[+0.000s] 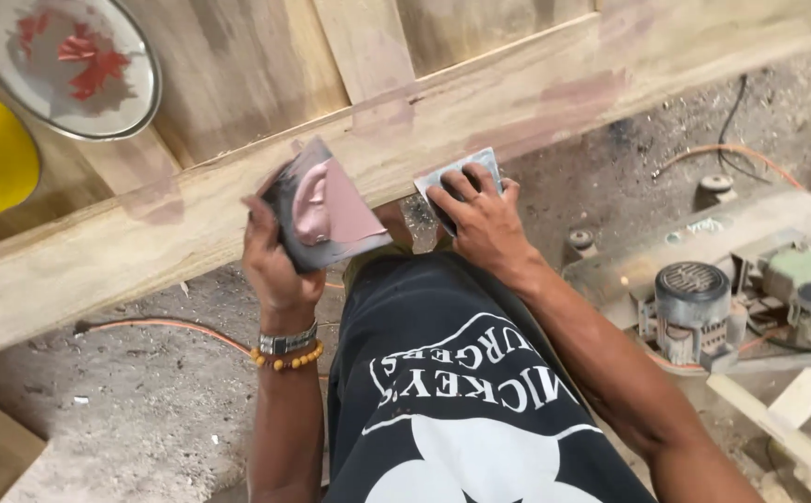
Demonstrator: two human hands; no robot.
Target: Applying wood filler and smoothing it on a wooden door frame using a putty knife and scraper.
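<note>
Head view. Left hand [273, 265] grips one dark square pad [324, 212] from below, fingers curled round its left edge; a pink putty smear [317, 207] covers the pad's face. The pad overlaps the near edge of the long plank [126, 242], which runs from 8 o'clock up to 2 o'clock.

Right hand [482, 224] presses one grey scraper [457, 172] flat onto the same plank edge, fingers spread on the blade, just right of the pad and not touching it. Pink patches [573, 98] mark the plank toward 1 o'clock.

One round plate [66, 65] at 11 o'clock. One dusty machine [703, 298] at 3 o'clock, close to the right forearm. Two orange cables [163, 324] lie on the sawdust floor, which is open at 7 o'clock below the plank.
</note>
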